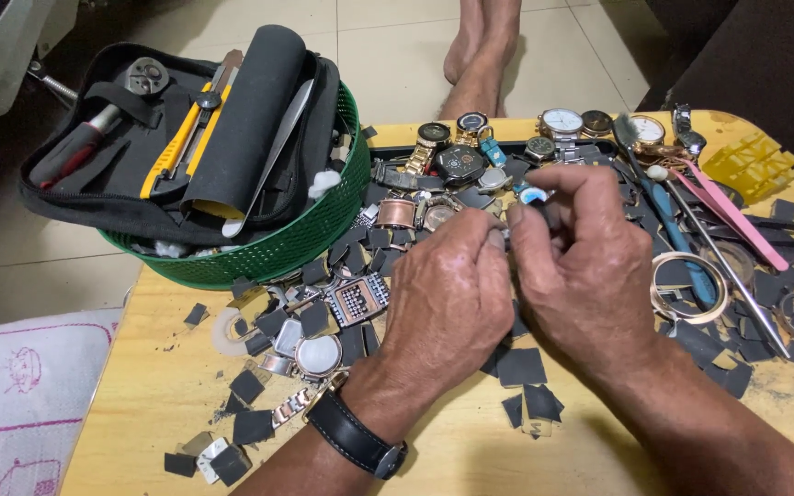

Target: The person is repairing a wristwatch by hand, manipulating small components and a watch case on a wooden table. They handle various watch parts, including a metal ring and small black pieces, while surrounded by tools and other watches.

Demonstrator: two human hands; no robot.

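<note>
My left hand and my right hand meet above the wooden table, fingertips pinched together on a small metal watch part that is mostly hidden between them. My left wrist wears a watch on a black strap. A small blue piece shows just above my right fingers. Under and around the hands lie several wristwatches, loose watch cases and dark square pads.
A green mesh basket at the back left holds a black tool pouch with a yellow utility knife and a black roll. Pink tweezers, metal rings and a yellow plastic holder lie right. Bare feet rest beyond the table.
</note>
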